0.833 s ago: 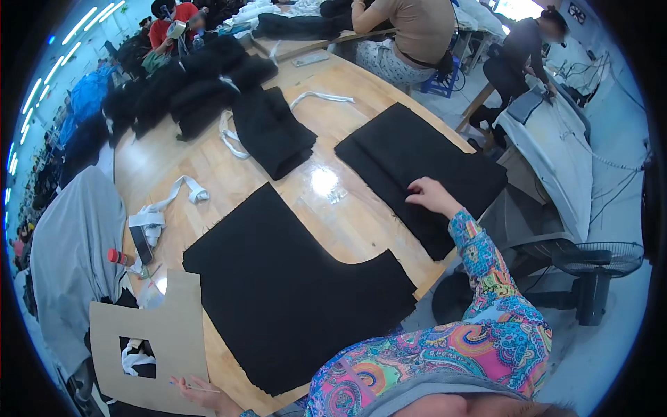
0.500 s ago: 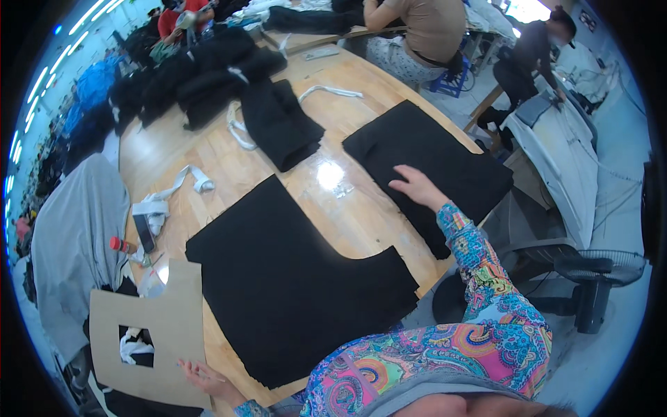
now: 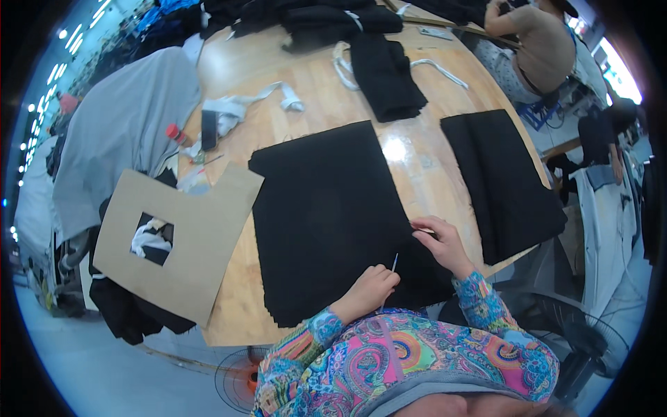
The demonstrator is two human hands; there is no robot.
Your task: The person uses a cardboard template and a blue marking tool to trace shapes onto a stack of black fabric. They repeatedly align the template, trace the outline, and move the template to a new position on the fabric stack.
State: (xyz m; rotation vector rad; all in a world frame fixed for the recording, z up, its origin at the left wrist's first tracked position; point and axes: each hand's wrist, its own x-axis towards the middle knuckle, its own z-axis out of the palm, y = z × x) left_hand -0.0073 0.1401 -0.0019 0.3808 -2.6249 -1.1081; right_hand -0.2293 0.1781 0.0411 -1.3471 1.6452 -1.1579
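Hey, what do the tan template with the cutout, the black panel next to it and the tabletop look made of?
Tan template: probably cardboard; matte, flat, crisp-edged. Black panel: fabric, weave unclear; matte, with slightly frayed edges. Tabletop: wood or wood-look laminate; glossy, with plank-like grain and a bright reflection.

Long-sleeved fabric top (image 3: 434, 354) in pink, turquoise and orange paisley
Patterned sleeves (image 3: 481, 301) reach the wrists; a plain grey band (image 3: 431, 387) edges the neckline.

Fisheye head cam looks dn on tbl (image 3: 431, 177).
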